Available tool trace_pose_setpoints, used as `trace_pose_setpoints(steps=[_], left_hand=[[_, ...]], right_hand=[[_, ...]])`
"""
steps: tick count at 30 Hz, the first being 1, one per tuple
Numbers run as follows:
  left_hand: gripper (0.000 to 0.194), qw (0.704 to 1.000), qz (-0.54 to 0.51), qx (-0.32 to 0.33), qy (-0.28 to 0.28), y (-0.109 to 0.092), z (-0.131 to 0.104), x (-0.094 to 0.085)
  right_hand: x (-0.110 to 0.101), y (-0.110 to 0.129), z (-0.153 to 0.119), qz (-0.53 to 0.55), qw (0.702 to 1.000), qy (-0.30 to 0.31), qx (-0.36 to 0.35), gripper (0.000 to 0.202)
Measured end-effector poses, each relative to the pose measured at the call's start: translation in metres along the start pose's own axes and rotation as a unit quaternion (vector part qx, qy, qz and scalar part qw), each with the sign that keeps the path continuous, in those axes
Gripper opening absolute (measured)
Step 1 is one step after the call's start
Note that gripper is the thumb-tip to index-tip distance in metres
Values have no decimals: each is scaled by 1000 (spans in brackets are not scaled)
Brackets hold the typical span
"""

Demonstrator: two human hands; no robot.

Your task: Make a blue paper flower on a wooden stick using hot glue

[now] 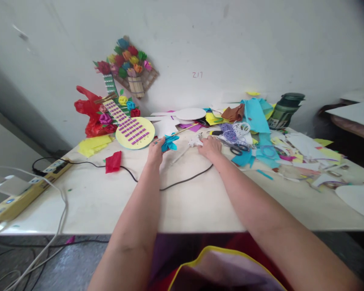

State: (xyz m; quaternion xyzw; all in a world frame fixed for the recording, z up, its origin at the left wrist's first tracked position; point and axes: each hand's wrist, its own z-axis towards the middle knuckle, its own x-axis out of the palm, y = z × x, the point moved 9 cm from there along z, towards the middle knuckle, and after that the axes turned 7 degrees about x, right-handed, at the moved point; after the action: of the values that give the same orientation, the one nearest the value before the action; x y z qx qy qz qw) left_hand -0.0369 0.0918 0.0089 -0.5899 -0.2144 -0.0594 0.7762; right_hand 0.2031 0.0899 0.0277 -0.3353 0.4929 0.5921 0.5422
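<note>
Blue paper clamped in the left fingers may crease if over-squeezed; whether the right fingers grip the white tool cannot be told.

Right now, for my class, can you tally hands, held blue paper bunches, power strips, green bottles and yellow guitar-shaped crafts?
Hands: 2 (left hand, right hand)
Held blue paper bunch: 1
Power strip: 1
Green bottle: 1
Yellow guitar-shaped craft: 1
Total: 6

Along the left edge of the worktop lies a power strip. Toward the back edge, a model guitar sits left and a bottle right, the glue gun and scissors between them.
</note>
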Motion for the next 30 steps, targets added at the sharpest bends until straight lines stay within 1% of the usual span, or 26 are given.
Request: trace_pose_setpoints(steps=[3, 6, 8, 11, 14, 17, 21, 24, 27, 30], left_hand=[[24, 1000, 4, -8, 9, 2, 0, 2], [24, 999, 13, -11, 38, 3, -1, 7], [25, 997, 23, -15, 70, 4, -3, 13], [28, 992, 45, -31, 117, 8, -7, 22], [30, 986, 64, -43, 151, 9, -11, 28], [32, 981, 69, -44, 177, 8, -15, 33], [33, 975, 66, -53, 207, 8, -20, 38], [32, 971, 71, -67, 216, 10, -22, 38], [30, 970, 70, -79, 219, 11, -24, 38], [28, 969, 63, -93, 218, 12, -26, 38]], right_hand=[[-23, -2, -3, 36, 994, -101, 1, 34], [-43, 2, -9, 82, 978, -190, -38, 35], [-51, 8, -14, 93, 967, -225, -78, 37], [-55, 21, -18, 91, 958, -238, -132, 40], [-50, 34, -18, 91, 958, -203, -183, 42], [-37, 43, -16, 99, 963, -130, -214, 42], [-25, 48, -17, 104, 970, -48, -215, 40], [-20, 52, -19, 97, 973, 6, -211, 39], [-18, 56, -22, 109, 968, 37, -223, 38], [-16, 57, -22, 123, 963, 45, -236, 36]])
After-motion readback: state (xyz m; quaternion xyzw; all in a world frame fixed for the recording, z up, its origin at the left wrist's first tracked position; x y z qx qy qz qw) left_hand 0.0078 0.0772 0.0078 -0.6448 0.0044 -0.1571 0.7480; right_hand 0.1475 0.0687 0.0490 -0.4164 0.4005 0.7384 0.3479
